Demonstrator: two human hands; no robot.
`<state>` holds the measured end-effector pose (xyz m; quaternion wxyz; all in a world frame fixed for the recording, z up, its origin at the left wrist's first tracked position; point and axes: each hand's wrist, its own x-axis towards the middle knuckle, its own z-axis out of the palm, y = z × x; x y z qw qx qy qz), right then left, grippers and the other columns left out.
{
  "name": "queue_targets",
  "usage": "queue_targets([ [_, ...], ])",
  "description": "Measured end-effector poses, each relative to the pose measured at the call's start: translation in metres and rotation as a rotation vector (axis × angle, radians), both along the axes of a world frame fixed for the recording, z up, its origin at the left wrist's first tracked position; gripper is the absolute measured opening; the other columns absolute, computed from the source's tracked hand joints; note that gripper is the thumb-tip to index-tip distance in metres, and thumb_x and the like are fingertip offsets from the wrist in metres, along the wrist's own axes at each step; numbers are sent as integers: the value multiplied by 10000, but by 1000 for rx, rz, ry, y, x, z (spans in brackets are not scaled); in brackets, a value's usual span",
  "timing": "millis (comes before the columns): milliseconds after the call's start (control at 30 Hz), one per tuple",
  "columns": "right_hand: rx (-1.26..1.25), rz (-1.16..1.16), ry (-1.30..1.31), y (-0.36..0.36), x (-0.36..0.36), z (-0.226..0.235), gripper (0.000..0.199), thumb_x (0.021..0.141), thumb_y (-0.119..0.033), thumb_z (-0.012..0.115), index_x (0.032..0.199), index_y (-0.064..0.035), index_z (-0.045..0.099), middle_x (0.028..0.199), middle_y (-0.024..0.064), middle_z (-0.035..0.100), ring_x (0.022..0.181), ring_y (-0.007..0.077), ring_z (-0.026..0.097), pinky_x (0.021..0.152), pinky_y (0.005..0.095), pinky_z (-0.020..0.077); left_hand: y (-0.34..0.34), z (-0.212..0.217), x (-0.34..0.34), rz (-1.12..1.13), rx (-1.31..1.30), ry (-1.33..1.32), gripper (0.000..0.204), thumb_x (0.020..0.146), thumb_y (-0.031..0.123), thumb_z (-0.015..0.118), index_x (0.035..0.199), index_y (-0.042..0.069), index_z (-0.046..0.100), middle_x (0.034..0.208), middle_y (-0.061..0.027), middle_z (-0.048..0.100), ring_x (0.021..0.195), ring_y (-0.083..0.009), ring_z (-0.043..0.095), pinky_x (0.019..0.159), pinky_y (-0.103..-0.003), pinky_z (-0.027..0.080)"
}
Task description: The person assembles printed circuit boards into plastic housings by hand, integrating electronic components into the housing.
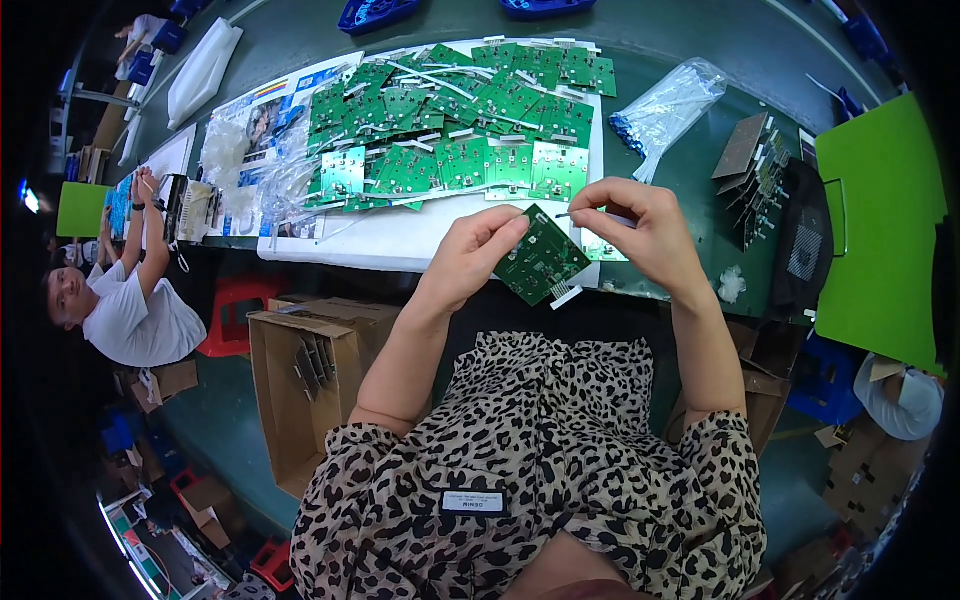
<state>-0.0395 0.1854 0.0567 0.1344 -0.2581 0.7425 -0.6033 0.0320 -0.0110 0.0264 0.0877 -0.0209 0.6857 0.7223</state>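
Observation:
My left hand (475, 255) grips a green circuit board (543, 258) by its upper left edge, thumb on top. The board is tilted above the front edge of the table, and a white connector (566, 298) sticks out at its lower corner. Close by its upper right edge is my right hand (640, 228), closed in a pinch. A thin, small piece shows at the fingertips, too small to name. Just beyond both hands, many green circuit boards (465, 165) with white connectors lie in overlapping rows on white sheeting (385, 240).
A clear bag of white cables (672, 105) lies right of the boards. Farther right, several boards stand upright (745, 170) beside a black bag (803, 245). Clear plastic bags (285, 150) lie left. A cardboard box (270, 400) stands below; a co-worker (145, 310) sits at left.

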Motion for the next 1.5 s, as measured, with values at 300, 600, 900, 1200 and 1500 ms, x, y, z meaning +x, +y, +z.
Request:
queue_targets([
  [300, 143, 120, 56, -1, -2, -2, 104, 764, -90, 615, 799, 8, 608, 718, 13, 583, 630, 50, 484, 516, 195, 361, 0, 6, 2, -84, -150, -7, 226, 891, 192, 494, 851, -19, 566, 664, 22, 486, 639, -41, 401, 565, -210, 350],
  [600, 183, 295, 46, 4, -12, -5, 113, 750, -115, 613, 783, -7, 616, 704, 12, 582, 586, 66, 469, 503, 204, 350, 2, 6, 3, -216, -268, 41, 234, 881, 192, 488, 839, -28, 556, 647, -28, 489, 615, -85, 415, 561, -249, 368],
  [900, 129, 325, -10, -1, -9, -14, 118, 758, -116, 645, 785, -4, 619, 698, 10, 584, 606, 57, 481, 524, 199, 366, 3, 2, 5, -153, -203, -21, 240, 891, 196, 486, 827, -23, 561, 643, 10, 470, 623, -54, 397, 550, -218, 347],
  [1200, -33, 342, -507, 10, -18, -31, 158, 799, -158, 625, 833, -4, 619, 715, -11, 593, 641, 59, 516, 577, 197, 414, 8, 1, -17, -188, 273, -356, 190, 865, 152, 531, 893, -21, 606, 794, -3, 586, 703, -62, 526, 619, -205, 432],
  [1500, -46, 180, 595, 43, -23, -15, 258, 673, -59, 661, 930, -51, 638, 1049, 89, 563, 933, 261, 505, 809, 345, 404, 30, -14, -58, -248, 878, -696, 176, 799, 80, 561, 894, -65, 590, 835, -163, 633, 726, -208, 638, 650, -305, 539],
])
